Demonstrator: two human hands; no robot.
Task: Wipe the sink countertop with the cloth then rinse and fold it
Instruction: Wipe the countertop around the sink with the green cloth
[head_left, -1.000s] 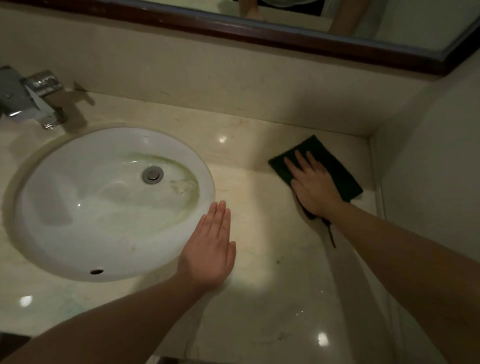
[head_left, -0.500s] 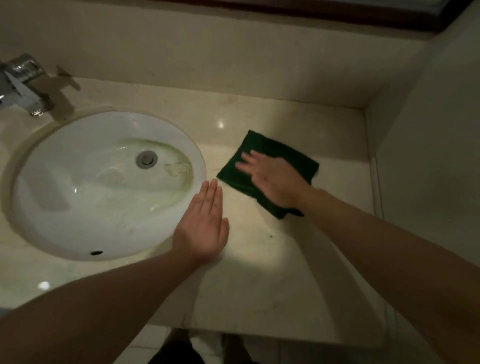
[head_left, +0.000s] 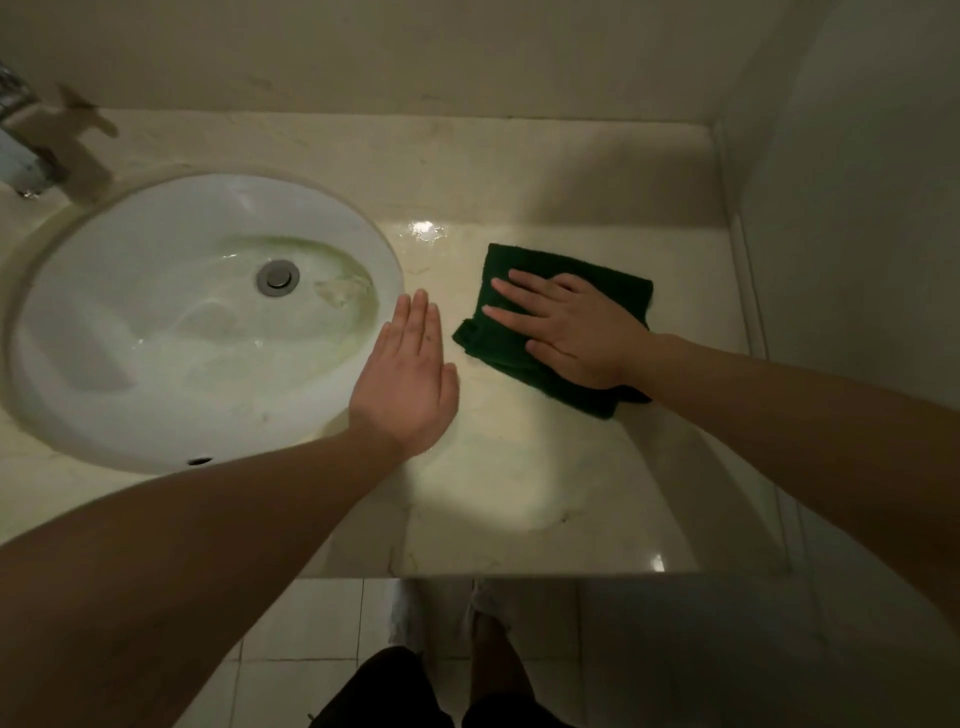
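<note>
**Head view: two flat hands, one cloth, one basin**

Head camera looks down on one glossy cream marble countertop, which runs under both hands and ends in a straight front edge nearer the person than either hand. One oval white ceramic sink basin is sunk into it to the left of the left hand, with greenish staining around a single round metal drain and one small overflow hole on its near wall. One chrome tap shows partly at the frame's left edge, far beyond the left hand. Plain beige walls rise behind the hands and to the right of the right arm. Below the counter edge are pale floor tiles and the person's dark clothing.

One folded dark green terry cloth lies on the counter directly under the right hand, well clear of the basin. That hand is open, fingers spread and pressed flat on top of the cloth, covering its middle; cloth edges show past the fingertips and below the wrist.

Left hand is open too, fingers together, palm down on the bare counter at the basin's right rim, just beside the cloth's left corner without touching it. Both bare forearms cross the counter's near part.
</note>
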